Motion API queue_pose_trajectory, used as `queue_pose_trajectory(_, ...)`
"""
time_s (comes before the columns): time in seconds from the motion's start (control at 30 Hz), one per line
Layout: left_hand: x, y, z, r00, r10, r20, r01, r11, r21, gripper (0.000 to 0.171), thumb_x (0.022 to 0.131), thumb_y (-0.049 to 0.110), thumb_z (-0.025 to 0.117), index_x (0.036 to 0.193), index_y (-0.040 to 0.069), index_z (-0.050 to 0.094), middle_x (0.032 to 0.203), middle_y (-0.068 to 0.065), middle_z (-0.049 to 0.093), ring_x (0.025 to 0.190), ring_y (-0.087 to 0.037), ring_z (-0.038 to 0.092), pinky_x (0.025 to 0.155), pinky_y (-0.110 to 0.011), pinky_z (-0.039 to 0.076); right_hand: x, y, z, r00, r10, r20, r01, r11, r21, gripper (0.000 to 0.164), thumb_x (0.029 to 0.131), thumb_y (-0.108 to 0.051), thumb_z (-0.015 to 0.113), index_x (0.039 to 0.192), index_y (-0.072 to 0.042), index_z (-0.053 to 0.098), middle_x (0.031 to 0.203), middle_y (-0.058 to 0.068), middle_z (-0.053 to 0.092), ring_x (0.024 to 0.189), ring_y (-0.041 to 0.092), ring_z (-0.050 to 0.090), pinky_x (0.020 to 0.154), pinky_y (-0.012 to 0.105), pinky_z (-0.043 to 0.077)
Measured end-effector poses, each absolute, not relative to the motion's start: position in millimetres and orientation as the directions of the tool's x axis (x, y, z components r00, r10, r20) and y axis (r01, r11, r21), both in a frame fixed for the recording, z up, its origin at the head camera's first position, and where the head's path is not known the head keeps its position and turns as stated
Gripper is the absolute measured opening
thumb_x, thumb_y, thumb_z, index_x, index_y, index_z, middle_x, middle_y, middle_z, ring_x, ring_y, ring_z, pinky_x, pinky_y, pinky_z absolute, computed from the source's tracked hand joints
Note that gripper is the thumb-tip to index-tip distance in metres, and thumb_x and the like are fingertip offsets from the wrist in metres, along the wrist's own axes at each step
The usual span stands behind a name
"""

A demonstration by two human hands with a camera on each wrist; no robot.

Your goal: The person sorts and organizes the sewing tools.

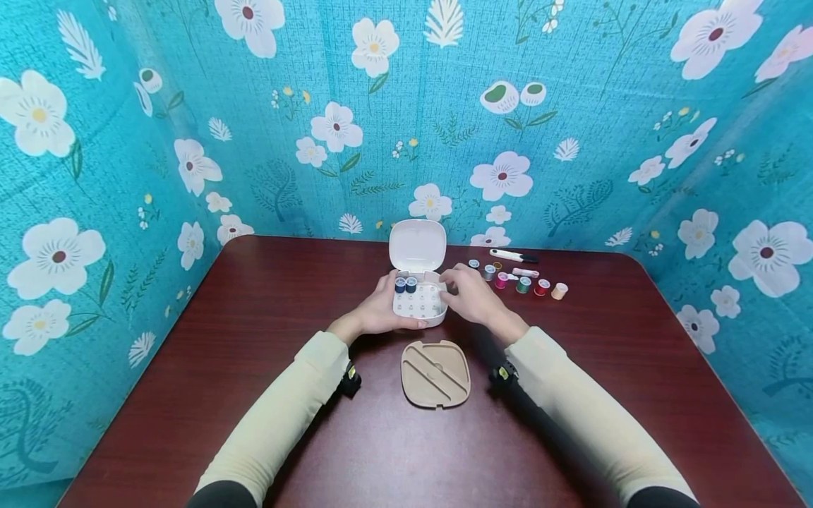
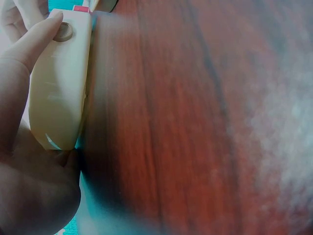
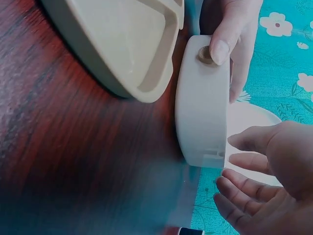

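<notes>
A small white sewing box (image 1: 427, 322) stands on the table with its lid (image 1: 417, 243) raised. Rows of small pegs cover its floor, and two navy thread spools (image 1: 406, 285) sit at its back left. My left hand (image 1: 379, 310) grips the box from the left, its thumb along the front wall beside a round tan button (image 2: 64, 32). At the box's right rim is my right hand (image 1: 473, 293). Its fingers are apart and loosely bent in the right wrist view, with nothing seen between them; whether they touch the box I cannot tell.
Nearer me on the table lies a beige divided tray (image 1: 435, 374). To the right are several thread spools, among them a green one (image 1: 523, 285), a red one (image 1: 542, 287) and a cream one (image 1: 559, 291). A white-and-black tool (image 1: 513, 255) and a pink item (image 1: 526, 272) lie behind. Flowered curtain (image 1: 381, 141) surrounds the table.
</notes>
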State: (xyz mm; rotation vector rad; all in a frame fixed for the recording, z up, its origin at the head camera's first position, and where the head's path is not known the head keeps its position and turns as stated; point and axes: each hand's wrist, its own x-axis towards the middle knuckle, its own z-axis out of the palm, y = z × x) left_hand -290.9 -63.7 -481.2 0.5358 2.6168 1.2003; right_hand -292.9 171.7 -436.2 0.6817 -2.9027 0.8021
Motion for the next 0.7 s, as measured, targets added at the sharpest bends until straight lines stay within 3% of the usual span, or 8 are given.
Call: queue_pose_trajectory(0.7, -287, -63, -477, -0.914, 0.404, -0.023, 0.244, 0.595, 0.766, 0.128, 0.067, 0.051, 0.093, 0.160, 0.011, 0.014, 0.154, -0.018, 0.027, 0.135, -0.032, 0.043, 0.113, -0.045, 0.036, -291, 194, -445, -0.910, -0.381, 0.162, -0.409, 0.767, -0.495, 0.027, 0.093, -0.014, 0.073, 0.114, 0.002, 0.071, 0.103, 0.017, 0.067, 0.095, 0.032, 0.062, 0.087, 0.049, 0.052)
